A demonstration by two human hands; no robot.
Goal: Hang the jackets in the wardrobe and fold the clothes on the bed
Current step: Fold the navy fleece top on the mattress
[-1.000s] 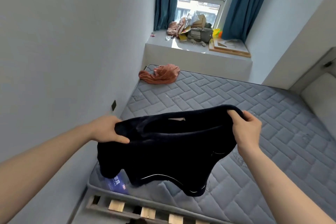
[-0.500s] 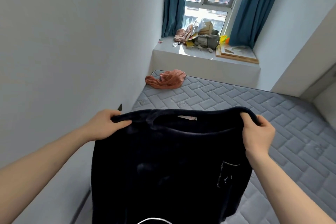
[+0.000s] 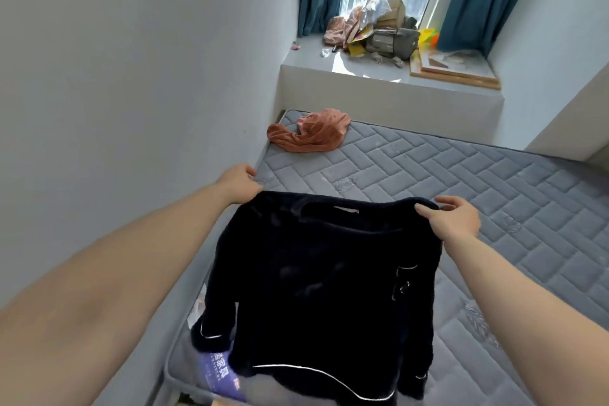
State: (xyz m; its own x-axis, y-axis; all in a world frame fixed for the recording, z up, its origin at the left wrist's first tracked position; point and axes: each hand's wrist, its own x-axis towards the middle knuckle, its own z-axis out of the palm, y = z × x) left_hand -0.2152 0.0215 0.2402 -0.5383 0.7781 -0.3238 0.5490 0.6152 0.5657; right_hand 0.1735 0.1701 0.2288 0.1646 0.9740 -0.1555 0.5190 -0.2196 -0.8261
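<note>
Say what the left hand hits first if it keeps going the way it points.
Probably the mattress: the left hand, gripping the black top, points forward and slightly down. The orange cloth lies further along; depth is unclear.

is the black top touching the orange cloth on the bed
Apart. The head view shows bare grey mattress between the black top, held up by both shoulders, and the orange cloth near the wall.
</note>
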